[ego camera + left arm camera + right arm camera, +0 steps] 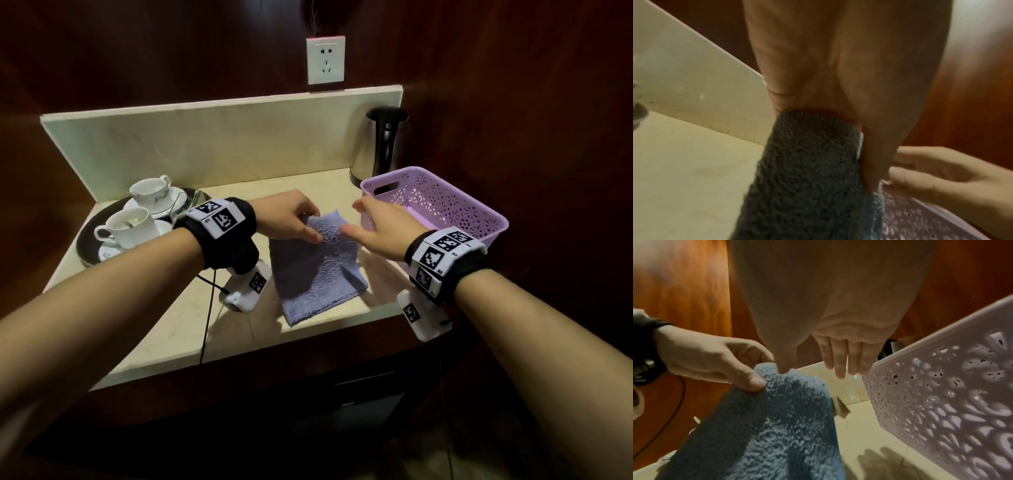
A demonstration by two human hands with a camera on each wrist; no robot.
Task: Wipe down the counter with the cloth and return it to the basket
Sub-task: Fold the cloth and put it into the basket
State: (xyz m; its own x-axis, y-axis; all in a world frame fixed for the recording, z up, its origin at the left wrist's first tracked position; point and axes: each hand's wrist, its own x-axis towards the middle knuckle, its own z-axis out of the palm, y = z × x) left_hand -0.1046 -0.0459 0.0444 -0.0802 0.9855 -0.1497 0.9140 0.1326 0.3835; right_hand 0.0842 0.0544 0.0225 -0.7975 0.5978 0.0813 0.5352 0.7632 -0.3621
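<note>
A blue terry cloth (pixel 318 270) hangs partly lifted over the middle of the cream counter (pixel 154 335), its lower end lying on the counter. My left hand (pixel 301 222) pinches its upper edge between thumb and fingers; the left wrist view shows the cloth (pixel 807 178) coming out from under the palm (pixel 838 65). My right hand (pixel 370 226) is beside that same edge with straight fingers (pixel 838 366), and its thumb just touches the cloth (pixel 777 426). The purple perforated basket (pixel 445 202) stands right of the cloth, close behind my right hand.
A dark round tray (pixel 85 246) with two white cups (pixel 133 226) on saucers sits at the left. A steel kettle (pixel 380 144) stands behind the basket. The pale backsplash (pixel 205 137) and a wall socket (pixel 325 60) close the back. A black cable (pixel 207 308) hangs from my left wrist.
</note>
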